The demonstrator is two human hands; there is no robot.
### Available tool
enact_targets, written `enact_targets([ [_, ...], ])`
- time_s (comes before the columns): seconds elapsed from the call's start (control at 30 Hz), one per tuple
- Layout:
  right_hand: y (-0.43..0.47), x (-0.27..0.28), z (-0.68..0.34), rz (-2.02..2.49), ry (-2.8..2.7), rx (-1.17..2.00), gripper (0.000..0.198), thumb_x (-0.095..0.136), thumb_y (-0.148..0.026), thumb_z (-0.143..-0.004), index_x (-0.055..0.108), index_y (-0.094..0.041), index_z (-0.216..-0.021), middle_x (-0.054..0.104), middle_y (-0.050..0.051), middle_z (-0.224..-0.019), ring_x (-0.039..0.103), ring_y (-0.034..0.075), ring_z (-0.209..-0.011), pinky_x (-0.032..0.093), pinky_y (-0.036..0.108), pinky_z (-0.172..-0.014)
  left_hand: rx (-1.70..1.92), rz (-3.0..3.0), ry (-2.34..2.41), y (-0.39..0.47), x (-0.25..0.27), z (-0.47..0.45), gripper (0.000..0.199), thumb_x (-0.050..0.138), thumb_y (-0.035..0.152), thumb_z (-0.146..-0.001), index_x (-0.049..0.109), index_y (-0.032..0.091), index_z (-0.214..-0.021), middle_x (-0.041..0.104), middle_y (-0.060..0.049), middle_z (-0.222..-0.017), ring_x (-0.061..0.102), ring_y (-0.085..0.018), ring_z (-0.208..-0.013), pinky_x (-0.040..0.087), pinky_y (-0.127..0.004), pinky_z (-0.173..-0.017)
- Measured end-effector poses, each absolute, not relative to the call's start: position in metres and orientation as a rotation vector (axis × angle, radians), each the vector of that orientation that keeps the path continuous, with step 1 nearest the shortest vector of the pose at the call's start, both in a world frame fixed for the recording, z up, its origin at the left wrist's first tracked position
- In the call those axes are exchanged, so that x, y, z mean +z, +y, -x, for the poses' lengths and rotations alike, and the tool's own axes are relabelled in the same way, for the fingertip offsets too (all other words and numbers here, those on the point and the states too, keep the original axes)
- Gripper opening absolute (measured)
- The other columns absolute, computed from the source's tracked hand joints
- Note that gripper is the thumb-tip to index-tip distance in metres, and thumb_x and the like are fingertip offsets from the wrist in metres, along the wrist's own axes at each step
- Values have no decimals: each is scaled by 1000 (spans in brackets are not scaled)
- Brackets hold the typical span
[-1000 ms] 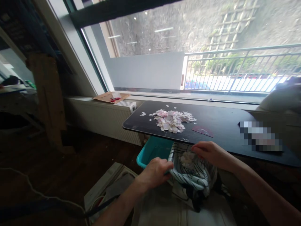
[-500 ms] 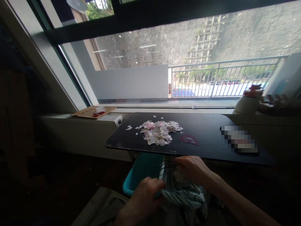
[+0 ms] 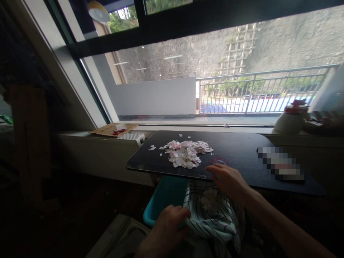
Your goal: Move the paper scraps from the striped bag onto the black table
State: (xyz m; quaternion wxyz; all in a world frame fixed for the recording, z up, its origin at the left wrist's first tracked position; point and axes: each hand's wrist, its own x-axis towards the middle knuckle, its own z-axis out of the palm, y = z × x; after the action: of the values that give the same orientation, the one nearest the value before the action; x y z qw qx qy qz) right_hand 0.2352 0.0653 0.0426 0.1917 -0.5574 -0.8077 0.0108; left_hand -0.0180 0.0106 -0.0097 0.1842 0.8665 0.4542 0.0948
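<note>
My left hand (image 3: 172,220) is closed on the edge of a white cloth bag (image 3: 196,220) with dark stripes, its mouth held open below the table's front edge. Pale paper scraps (image 3: 209,200) lie inside the bag. My right hand (image 3: 225,179) is above the bag at the table edge, fingers stretched to the left, with nothing visible in it. Just beyond its fingertips lies a purple protractor (image 3: 219,160). Left of that, a heap of small white and pink paper scraps (image 3: 185,154) is spread on the black table (image 3: 239,143).
A teal bin (image 3: 152,211) stands under the table, left of the bag. Red scissors (image 3: 119,132) lie on brown paper (image 3: 103,129) beside a radiator (image 3: 107,150). A blurred-out flat object (image 3: 281,163) is on the table's right. A white jug (image 3: 287,122) stands by the window.
My right hand has risen out of the bag mouth towards the table edge and the protractor, uncovering the scraps inside. My left hand keeps its hold on the bag. The view has shifted slightly.
</note>
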Motion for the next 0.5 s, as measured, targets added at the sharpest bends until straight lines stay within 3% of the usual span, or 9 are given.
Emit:
enact_targets([
  [0.07, 86, 48, -258, 1764, -2171, -55, 39, 47, -25, -85, 56, -23, -123, 58, 7, -125, 58, 23, -107, 44, 31, -81, 279, -2435, 1282, 11, -11, 18, 23, 63, 13, -75, 59, 25, -94, 64, 3, -91, 54, -18, -85, 36, -26, -72],
  [0.2, 112, 44, -288, 2061, -2119, -1, 44, 47, -40, -86, 56, -18, -123, 58, 13, -124, 55, 31, -109, 44, 39, -82, 243, -2426, 1309, 12, -10, 14, 18, 62, 15, -77, 60, 25, -91, 63, 3, -89, 54, -18, -84, 36, -26, -72],
  [0.3, 117, 34, -294, 1998, -2087, 72, 39, 46, -36, -86, 58, -20, -120, 60, 11, -119, 56, 29, -107, 43, 37, -82, 213, -2440, 1308, 11, -8, 11, 16, 61, 17, -77, 60, 25, -90, 63, 3, -88, 54, -18, -83, 36, -26, -71],
  [0.5, 123, 23, -297, 1853, -1875, 184, 48, 60, -28, -73, 59, -10, -118, 60, 16, -109, 60, 23, -88, 44, 34, -80, 195, -2443, 1317, 11, -9, 10, 16, 60, 18, -78, 60, 25, -92, 63, 2, -90, 55, -19, -83, 37, -28, -71],
])
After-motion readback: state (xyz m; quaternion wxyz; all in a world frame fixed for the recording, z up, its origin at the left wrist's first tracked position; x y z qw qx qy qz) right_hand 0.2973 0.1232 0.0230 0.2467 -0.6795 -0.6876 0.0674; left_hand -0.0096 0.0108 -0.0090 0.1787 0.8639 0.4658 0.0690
